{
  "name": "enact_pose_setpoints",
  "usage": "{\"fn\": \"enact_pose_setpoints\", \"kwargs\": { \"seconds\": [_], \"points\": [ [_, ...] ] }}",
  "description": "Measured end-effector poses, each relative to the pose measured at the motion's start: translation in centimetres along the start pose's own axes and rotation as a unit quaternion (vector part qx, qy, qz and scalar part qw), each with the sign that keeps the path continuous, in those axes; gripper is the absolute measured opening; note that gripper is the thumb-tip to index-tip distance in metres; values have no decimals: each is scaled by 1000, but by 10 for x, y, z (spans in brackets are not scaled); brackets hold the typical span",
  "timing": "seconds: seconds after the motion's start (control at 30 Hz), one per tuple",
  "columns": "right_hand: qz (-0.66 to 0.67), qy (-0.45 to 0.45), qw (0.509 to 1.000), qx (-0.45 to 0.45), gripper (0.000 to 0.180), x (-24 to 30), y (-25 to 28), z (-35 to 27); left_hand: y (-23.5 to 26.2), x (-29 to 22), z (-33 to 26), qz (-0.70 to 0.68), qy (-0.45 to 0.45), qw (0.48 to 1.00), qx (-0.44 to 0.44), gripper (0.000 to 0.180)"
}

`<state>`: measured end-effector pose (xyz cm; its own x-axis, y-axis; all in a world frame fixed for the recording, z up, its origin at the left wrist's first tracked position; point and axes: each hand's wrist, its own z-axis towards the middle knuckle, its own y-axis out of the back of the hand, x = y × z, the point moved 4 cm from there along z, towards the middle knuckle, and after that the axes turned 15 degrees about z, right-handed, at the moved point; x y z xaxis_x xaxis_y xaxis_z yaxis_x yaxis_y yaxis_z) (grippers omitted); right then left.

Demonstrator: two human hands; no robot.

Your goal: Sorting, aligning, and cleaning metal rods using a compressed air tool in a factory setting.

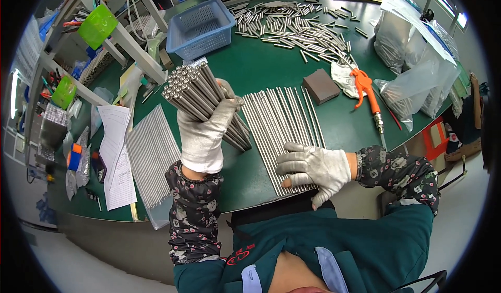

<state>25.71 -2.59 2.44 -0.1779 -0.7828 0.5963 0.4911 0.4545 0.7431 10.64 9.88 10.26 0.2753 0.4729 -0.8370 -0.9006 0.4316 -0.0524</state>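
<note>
My left hand [204,136], in a white glove, is closed round a thick bundle of metal rods [195,92]. The bundle tilts, its round ends facing up toward the far left. On the green table, just right of it, a row of long thin metal rods [271,121] lies side by side, with wider gaps on its right side. My right hand [315,170], gloved too, rests on the near end of this row with its fingers spread. Left of my left arm, another sheet of closely packed rods [151,154] lies on a clear plastic bag.
A blue basket [201,29] stands beyond the bundle. Many short metal pins [302,32] are scattered at the back. A brown block [320,86], an orange air gun [362,87] and plastic bags of parts [402,92] lie to the right. Papers [116,157] lie left.
</note>
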Motion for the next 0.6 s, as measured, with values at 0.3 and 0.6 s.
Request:
{"fn": "enact_pose_setpoints", "kwargs": {
  "seconds": [0.3,0.6],
  "points": [
    [-64,-116,967,-219,47,-5,57,-7,-2,-2,11,10,-23,1000,7,22],
    [-283,-614,706,-210,83,-67,97,-57,2,13,7,-6,21,1000,1,25]
  ]
}}
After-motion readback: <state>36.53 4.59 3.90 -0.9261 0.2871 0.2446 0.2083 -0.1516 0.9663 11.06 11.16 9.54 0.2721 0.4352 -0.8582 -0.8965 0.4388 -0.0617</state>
